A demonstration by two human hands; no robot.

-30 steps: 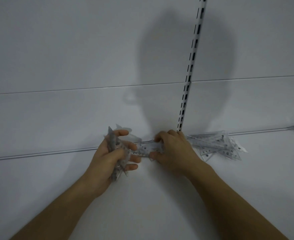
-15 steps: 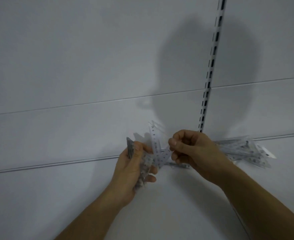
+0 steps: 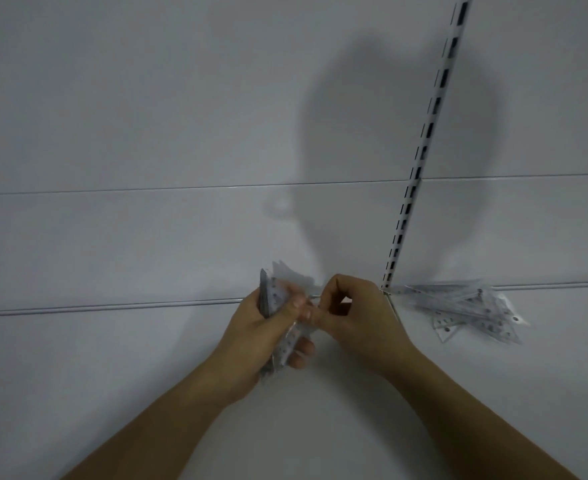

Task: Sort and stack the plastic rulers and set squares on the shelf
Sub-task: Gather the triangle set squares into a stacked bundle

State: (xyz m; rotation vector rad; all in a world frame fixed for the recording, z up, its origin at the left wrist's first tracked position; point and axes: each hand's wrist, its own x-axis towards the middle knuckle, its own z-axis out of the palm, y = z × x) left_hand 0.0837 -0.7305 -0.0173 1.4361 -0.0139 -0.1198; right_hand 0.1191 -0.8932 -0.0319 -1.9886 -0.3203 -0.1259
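Clear rulers stand edge-up gripped in the left hand, right hand pinching them; loose pile at three o'clock.

Shelf: smooth white surface w/ soft sheen, looks like painted metal. Back panels, at 12 o'clock: same smooth white finish, faint gloss along seams. Slotted upright, approx 1 o'clock: white-coated metal w/ dark punched slots. Bundle of rulers in left hand: clear plastic, glossy, printed marks. Loose pile at 3 o'clock: same transparent plastic, shiny, catches light. Right hand: bare skin, matt.
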